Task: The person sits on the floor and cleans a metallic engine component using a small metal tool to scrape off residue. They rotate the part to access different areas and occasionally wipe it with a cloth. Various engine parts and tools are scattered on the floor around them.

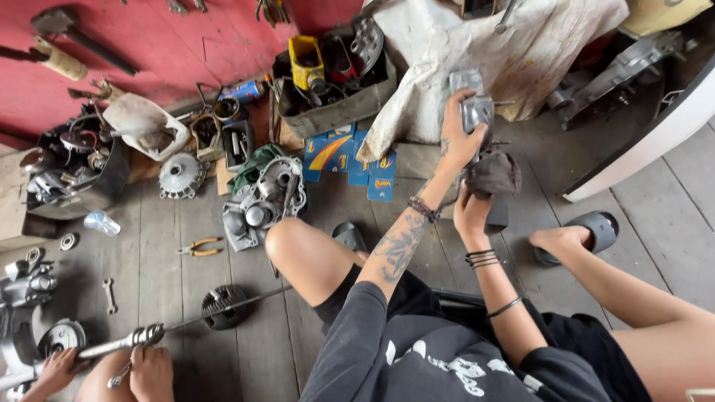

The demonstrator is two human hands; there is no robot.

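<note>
Head view, looking down at a plank floor strewn with engine parts. Far left, a co-worker's two hands [141, 368] grip a long metal shaft [123, 344] low in the corner; near them lie one small spanner [109, 295] and one toothed gear wheel [222, 305]. Further in, I count one pair of orange-handled pliers [198, 247], one round finned hub [180, 176], and one grey engine casing [264, 202] beside the person's bare knee. Behind it stand one open crate of oddments [335, 112] and a sheet of blue printed cardboard [350, 160].

Then the work itself, held up over the floor in front of a dirty white cloth [521, 52]. The left hand [458, 138] is closed round the lower edge of a small grey metal casting [471, 103], fingers wrapped, thumb across its face. The right hand [471, 212] is bunched tight on a dark rag [493, 173] pressed just under the casting.

That casting looks stiff and solid, weighty for its size, probably greasy and so slippery; I'd say it is best held by its flat body with a full wrap, away from the thin studs sticking out. The rag is soft and limp, one wad only. One grey sandal [596, 227] sits on the person's foot at right.
</note>
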